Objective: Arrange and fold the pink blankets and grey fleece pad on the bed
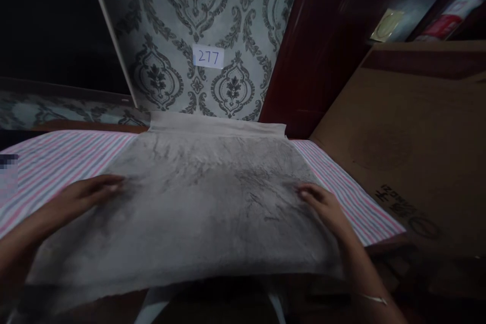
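A grey, soft-looking cloth (212,212) lies spread before me, wrinkled across its middle and right, with a paler band along its far edge. Its near edge reaches past the front of the striped cover. Over the left side of the grey cloth is my left hand (89,195), fingers stretched inward and thumb apart. My right hand (322,207) is over the right side, its fingers loosely bent and fingertips slightly blurred. No fold of cloth shows gripped in either hand. Whether the fingertips touch the fabric I cannot tell.
A pink, grey and white striped cover (72,154) shows on both sides. On the right stands a large cardboard box (387,126). Behind are patterned wallpaper (193,5) with a paper label (208,56) reading 277, a dark screen (56,25) and a dark red panel (304,50).
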Demonstrator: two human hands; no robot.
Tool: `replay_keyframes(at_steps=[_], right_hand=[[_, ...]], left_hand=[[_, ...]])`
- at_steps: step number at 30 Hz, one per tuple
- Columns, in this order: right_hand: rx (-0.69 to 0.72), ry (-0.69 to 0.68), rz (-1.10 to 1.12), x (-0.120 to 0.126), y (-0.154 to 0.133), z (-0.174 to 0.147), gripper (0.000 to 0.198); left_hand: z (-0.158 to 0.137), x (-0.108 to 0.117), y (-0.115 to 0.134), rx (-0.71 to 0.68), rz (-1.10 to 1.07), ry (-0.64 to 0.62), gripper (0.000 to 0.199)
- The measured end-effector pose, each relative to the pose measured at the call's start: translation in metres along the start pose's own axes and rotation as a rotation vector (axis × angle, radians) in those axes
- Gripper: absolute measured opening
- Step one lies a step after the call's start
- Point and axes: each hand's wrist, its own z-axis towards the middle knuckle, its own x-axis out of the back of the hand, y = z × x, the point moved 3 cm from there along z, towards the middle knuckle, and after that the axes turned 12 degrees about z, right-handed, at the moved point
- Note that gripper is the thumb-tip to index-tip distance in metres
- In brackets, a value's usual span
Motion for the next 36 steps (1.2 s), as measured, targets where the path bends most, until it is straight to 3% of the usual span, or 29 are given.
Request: replay_keyframes(at_steps=[2, 5, 8, 11, 18, 29, 36], right_hand=[[0.08, -0.232, 0.034, -0.06, -0.022, 0.021, 0.034], [0.187, -0.439, 0.088, -0.141, -0.041, 0.053, 0.031], [0.171, -0.44, 0.038, -0.2, -0.039, 0.086, 0.028], [0.124, -0.378, -0.079, -0.234, -0.024, 0.107, 0.026], [0.141, -0.307, -0.155, -0.253, 0.001, 0.104, 0.021], [0.161, -0.188, -0.257, -0.262, 0.002, 0.098, 0.014], [0.119, -0.047, -0.004, -0.25, 0.0, 0.099, 0.015]], left_hand=[[0.026, -0.014, 0.039, -0.185, -0.028, -0.151, 0.09], [0.056, -0.037, 0.095, -0.322, 0.097, -0.188, 0.093], [0.074, -0.061, 0.123, -0.243, 0.31, -0.129, 0.079], [0.079, -0.08, 0.124, -0.169, 0.46, -0.074, 0.068], [0.079, -0.092, 0.113, -0.175, 0.492, -0.058, 0.064], [0.083, -0.092, 0.11, -0.183, 0.47, -0.027, 0.062], [0.083, -0.091, 0.11, -0.177, 0.453, -0.02, 0.062]])
